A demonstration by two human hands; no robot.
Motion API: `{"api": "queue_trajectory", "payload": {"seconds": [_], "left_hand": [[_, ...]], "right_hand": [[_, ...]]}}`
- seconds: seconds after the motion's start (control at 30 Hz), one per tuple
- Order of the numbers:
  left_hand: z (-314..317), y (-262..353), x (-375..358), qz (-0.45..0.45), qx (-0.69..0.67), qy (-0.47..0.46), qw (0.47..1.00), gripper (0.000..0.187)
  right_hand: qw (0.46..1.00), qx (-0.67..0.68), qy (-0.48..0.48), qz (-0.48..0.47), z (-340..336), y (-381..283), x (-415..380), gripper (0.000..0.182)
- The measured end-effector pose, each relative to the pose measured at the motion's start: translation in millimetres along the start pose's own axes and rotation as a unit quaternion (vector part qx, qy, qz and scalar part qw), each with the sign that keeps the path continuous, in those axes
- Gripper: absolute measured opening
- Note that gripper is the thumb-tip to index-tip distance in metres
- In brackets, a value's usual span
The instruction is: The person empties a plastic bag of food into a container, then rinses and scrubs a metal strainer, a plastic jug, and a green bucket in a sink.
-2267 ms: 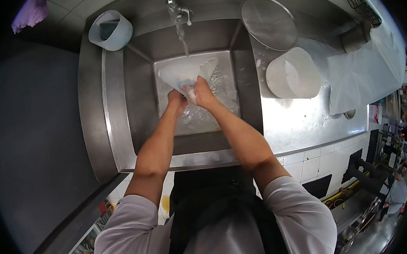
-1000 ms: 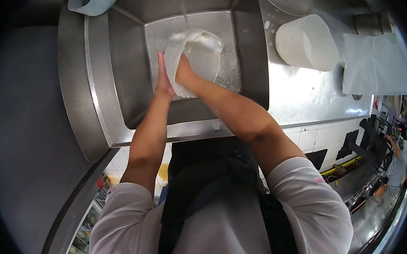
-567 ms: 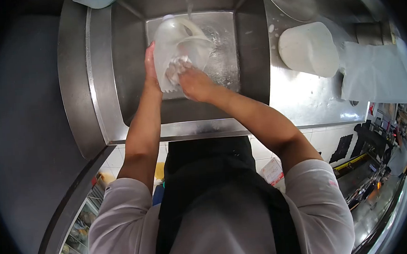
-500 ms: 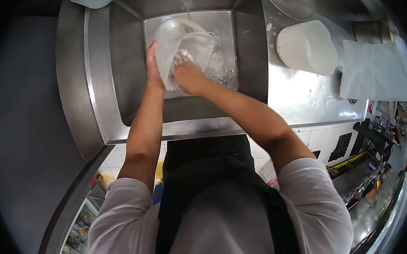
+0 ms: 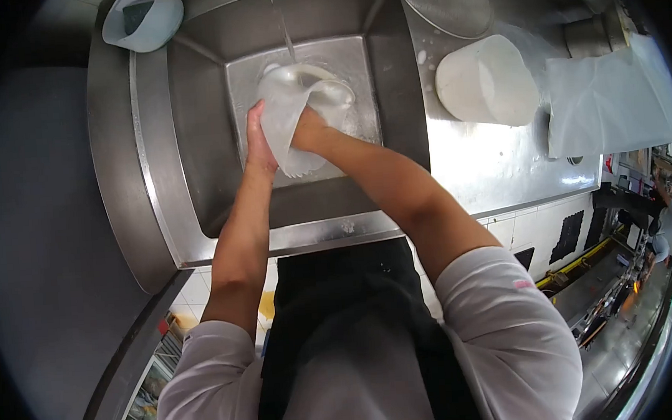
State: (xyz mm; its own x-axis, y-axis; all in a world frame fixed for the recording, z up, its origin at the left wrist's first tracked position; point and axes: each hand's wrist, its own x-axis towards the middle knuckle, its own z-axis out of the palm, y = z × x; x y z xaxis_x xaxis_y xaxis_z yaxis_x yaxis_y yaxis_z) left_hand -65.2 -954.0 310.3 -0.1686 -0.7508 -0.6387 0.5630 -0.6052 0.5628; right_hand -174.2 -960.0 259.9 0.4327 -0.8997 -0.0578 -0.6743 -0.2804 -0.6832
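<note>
A translucent white plastic vessel (image 5: 287, 109) with a curved loop at its far side is held tilted low inside the steel sink (image 5: 233, 93). My left hand (image 5: 258, 140) grips its left side, thumb up along the wall. My right hand (image 5: 309, 130) reaches into the vessel's mouth; its fingers are hidden behind the wall, so what they hold cannot be seen. A thin stream of water (image 5: 287, 36) falls just beyond the vessel onto the sink floor.
On the right counter stand a white plastic tub (image 5: 486, 81), a round mesh strainer (image 5: 450, 3) and a translucent plastic sheet (image 5: 610, 105). A white bowl (image 5: 161, 24) with something dark inside sits at the sink's far left corner. The sink's front rim (image 5: 330, 232) lies before me.
My right hand has gone deeper into the vessel, hiding its fingers. The vessel has turned slightly. The view has shifted, showing more of the bowl at far left.
</note>
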Motion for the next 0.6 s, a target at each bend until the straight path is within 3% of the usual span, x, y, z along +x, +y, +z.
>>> {"api": "queue_trajectory", "payload": {"seconds": [0.07, 0.13, 0.17, 0.23, 0.3, 0.4, 0.43, 0.53, 0.6], "left_hand": [[1.7, -4.9, 7.2, -0.034, -0.038, -0.041, 0.998, 0.056], [12.3, -10.0, 6.8, -0.066, -0.075, -0.043, 0.994, 0.057], [16.0, -10.9, 6.1, -0.032, -0.075, -0.049, 0.995, 0.057], [11.2, -10.3, 16.5, -0.040, -0.095, -0.038, 0.994, 0.056], [-1.0, -4.9, 22.6, -0.040, -0.107, -0.028, 0.993, 0.056], [-12.5, 6.3, 25.4, -0.018, -0.106, -0.010, 0.994, 0.056], [-12.3, 11.0, 19.6, -0.002, -0.101, 0.005, 0.995, 0.055], [-22.9, 18.4, 20.6, 0.033, -0.086, 0.008, 0.996, 0.058], [-26.5, 25.7, 13.2, 0.029, -0.082, -0.002, 0.996, 0.058]], "right_hand": [[0.985, 0.102, 0.107, 0.089, 24.0, 11.2, 11.3, 0.040], [0.918, 0.309, 0.167, 0.185, 30.0, 9.5, 27.9, 0.038], [0.842, 0.455, 0.170, 0.236, 32.0, 10.9, 34.6, 0.037], [0.807, 0.522, 0.145, 0.234, 21.4, 7.1, 38.8, 0.035], [0.910, 0.380, 0.094, 0.139, 15.0, -1.0, 27.5, 0.033], [0.957, 0.274, 0.062, -0.069, -0.1, 8.0, 5.7, 0.032], [0.973, 0.208, -0.092, 0.046, -36.9, -10.1, -0.1, 0.034], [0.995, 0.086, -0.035, -0.033, -59.3, -9.5, -15.5, 0.041], [0.978, 0.170, 0.077, 0.090, -80.4, -4.9, -25.7, 0.042]]}}
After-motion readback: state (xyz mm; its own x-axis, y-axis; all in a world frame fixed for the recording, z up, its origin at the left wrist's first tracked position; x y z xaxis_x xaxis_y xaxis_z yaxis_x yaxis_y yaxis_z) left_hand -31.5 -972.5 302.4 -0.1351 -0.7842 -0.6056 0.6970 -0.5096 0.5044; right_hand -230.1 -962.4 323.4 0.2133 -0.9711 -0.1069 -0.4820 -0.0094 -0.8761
